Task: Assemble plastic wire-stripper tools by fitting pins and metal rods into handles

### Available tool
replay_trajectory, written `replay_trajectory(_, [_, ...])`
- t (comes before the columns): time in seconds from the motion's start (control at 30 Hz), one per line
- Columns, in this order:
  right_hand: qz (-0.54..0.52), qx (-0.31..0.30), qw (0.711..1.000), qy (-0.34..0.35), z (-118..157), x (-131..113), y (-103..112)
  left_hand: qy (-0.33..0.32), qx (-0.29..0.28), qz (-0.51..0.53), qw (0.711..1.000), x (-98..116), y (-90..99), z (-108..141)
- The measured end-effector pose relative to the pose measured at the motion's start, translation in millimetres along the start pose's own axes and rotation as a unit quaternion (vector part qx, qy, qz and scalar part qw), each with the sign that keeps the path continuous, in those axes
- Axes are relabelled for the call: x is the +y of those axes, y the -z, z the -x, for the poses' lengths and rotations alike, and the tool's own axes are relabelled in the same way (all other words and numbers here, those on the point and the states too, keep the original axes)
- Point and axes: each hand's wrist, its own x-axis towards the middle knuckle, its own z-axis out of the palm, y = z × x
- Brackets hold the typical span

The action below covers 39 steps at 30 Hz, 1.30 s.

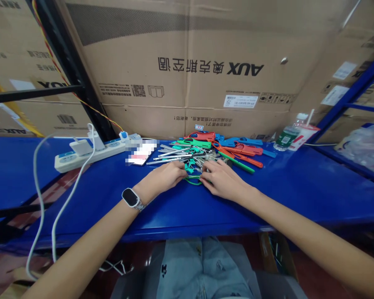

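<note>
Between my two hands is a thin green piece (pixel 193 177), with a curved green part hanging just below it. My left hand (pixel 170 174) pinches its left end, and a watch sits on that wrist. My right hand (pixel 221 178) has its fingers closed at the right end. The fingers partly hide the piece, so its exact kind is unclear. Right behind my hands lies a pile of slim metal rods (pixel 171 157), small teal parts (pixel 190 166), a green plastic handle (pixel 195 143), red plastic handles (pixel 246 149) and blue ones (pixel 237 141).
A white power strip (pixel 96 155) with plugs and cables lies left, beside a phone (pixel 142 151). At the right stand a bottle (pixel 286 137) and a cup (pixel 305 135). Large cardboard boxes (pixel 174 41) rise behind the blue table (pixel 112 207).
</note>
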Motion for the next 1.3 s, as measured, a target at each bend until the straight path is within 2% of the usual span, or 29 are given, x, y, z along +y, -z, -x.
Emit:
replay_trajectory(0.13, [-0.063,-0.02,0.997,-0.029,-19.0,-0.5,-2.5,0.01,-0.009,-0.007,1.0,6.3,2.5,-0.6])
replay_trajectory(0.3, [-0.096,-0.046,0.994,-0.016,-31.4,2.6,-12.1,0.033,0.003,0.055,0.998,2.0,1.3,10.6])
replay_trajectory(0.43, [-0.107,-0.026,0.994,-0.014,-28.2,4.4,-18.5,0.07,0.015,0.098,0.993,-3.9,0.7,21.7])
replay_trajectory(0.6, [-0.118,-0.009,0.993,-0.009,-21.7,4.1,-21.2,0.079,0.022,0.163,0.983,-9.1,0.5,24.5])
replay_trajectory(0.73, [-0.128,0.006,0.992,-0.006,-18.3,4.1,-22.9,0.107,0.045,0.155,0.981,-12.9,1.0,27.7])
replay_trajectory(0.93, [-0.135,0.02,0.991,-0.006,-16.3,4.4,-26.2,0.074,0.053,0.154,0.984,-14.3,-2.0,28.1])
replay_trajectory(1.3, [-0.127,0.013,0.992,-0.019,-17.5,1.6,-24.9,0.095,0.047,0.223,0.969,-8.4,2.9,30.3])
